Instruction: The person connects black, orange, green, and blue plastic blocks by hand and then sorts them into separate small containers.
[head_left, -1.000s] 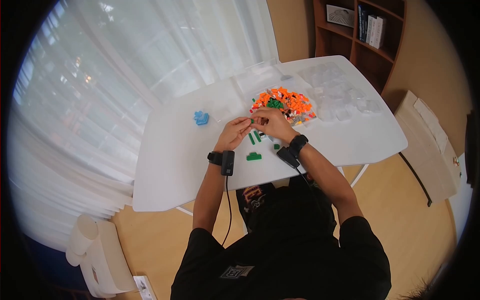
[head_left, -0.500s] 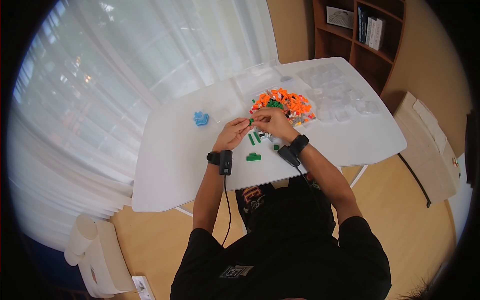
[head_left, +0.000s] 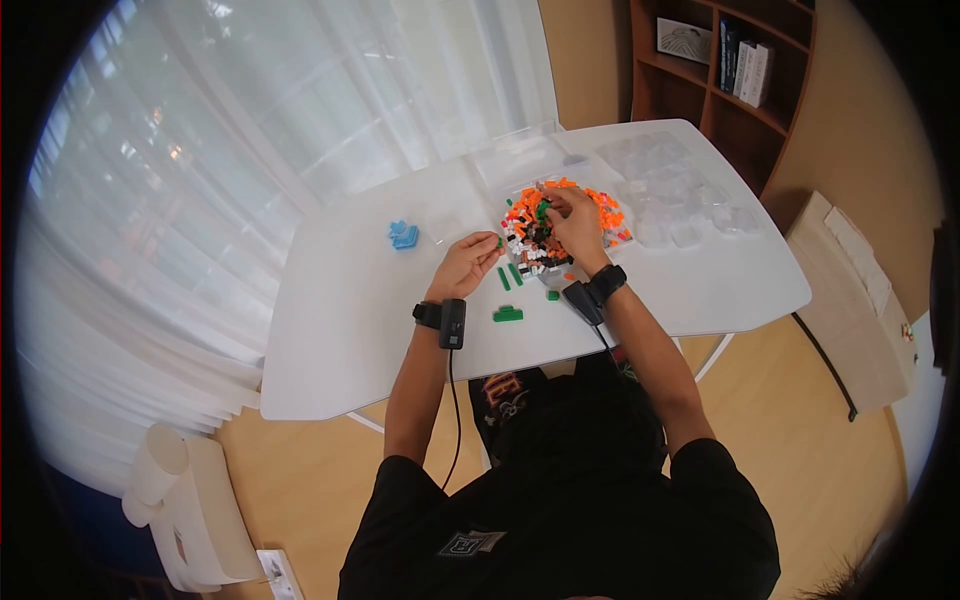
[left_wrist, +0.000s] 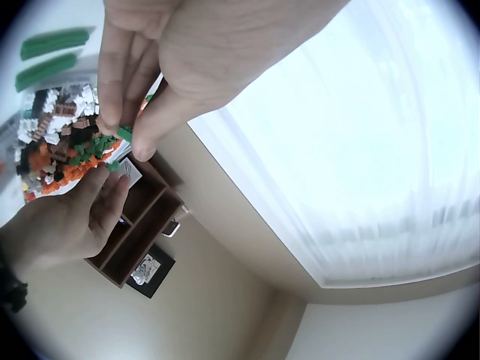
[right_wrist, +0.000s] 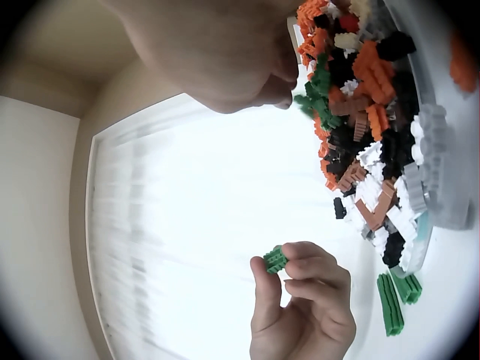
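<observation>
My left hand (head_left: 468, 264) is raised over the table and pinches a small green building brick (right_wrist: 275, 259) between thumb and fingers. My right hand (head_left: 580, 228) reaches over the pile of mixed bricks (head_left: 532, 243), its fingertips right at the loose green bricks (right_wrist: 321, 96) on top. In the left wrist view a small green brick (left_wrist: 114, 166) shows between those fingertips; I cannot tell whether they grip it. Two long green bricks (right_wrist: 391, 304) lie on the table before the pile. Nearer the body are a stepped green brick piece (head_left: 508, 314) and a small green brick (head_left: 553, 295).
The pile sits in a clear tray (right_wrist: 426, 244). Several clear containers (head_left: 675, 190) cover the right rear of the white table (head_left: 345, 340). A blue brick piece (head_left: 403, 236) stands at the left. One orange brick (head_left: 569, 276) lies beside the right wrist.
My right hand has left the left hand and moved away from the body and right, onto the green bricks on the pile. My left hand stays put with its green brick.
</observation>
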